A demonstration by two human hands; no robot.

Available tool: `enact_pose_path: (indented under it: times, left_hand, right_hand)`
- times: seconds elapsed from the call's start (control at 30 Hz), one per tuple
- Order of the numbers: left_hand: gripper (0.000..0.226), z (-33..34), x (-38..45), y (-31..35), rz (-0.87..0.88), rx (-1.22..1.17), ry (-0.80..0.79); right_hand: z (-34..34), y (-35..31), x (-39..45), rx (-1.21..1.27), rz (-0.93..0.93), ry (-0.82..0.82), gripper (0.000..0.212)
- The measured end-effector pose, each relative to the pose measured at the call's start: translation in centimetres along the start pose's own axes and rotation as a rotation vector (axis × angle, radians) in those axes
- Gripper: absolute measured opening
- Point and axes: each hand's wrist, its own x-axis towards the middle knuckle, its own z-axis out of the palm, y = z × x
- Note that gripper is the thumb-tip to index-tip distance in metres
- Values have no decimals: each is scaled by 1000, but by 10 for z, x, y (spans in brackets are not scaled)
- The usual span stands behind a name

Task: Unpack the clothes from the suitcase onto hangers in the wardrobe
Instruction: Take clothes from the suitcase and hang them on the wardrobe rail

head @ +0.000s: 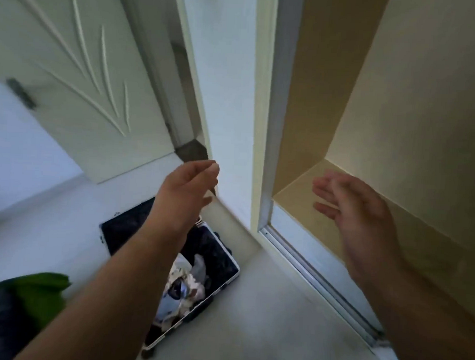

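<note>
An open suitcase [222,260] with a white rim lies on the floor at lower centre, partly hidden by my left forearm. Dark and pale crumpled clothes [189,283] fill it. My left hand [193,178] is raised above the suitcase near the wardrobe's white frame, its fingers loosely bent and holding nothing. To the right, my right hand [348,200] reaches towards the open wardrobe [328,102], fingers straight and spread, empty. The wardrobe's beige inside shows bare walls and a floor panel. No hangers are in view.
A white room door [81,74] with carved lines stands ajar at upper left. The wardrobe's sliding track [316,277] runs along the floor. A green cloth [38,288] over a dark thing sits at the lower left edge. Pale floor surrounds the suitcase.
</note>
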Motion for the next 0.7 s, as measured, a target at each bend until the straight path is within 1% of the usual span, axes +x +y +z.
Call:
enact_pose_path:
  times: [0.1,0.2,0.3,0.47,0.6,0.7]
  left_hand:
    - [14,-83,21,-50,-115,58,91]
    - [10,-151,38,-101,-230,81,170]
    - [9,-201,50,-147,-319,83,252]
    - [12,-238,65,-215,-431,71,361]
    - [36,-247,75,-288,-499,98,475]
    - [25,-250,85,-367,-556,99,550]
  right_hand:
    - [75,38,3,-51,106,-93,19]
    - [140,77,4,-49,240,-143,20]
    - [193,114,3,-43,343,-181,22]
    - [243,161,3,-96,407,-294,22]
    - [270,227,22,-160,449,-403,20]
    - [292,298,41,-200,454,-477,19]
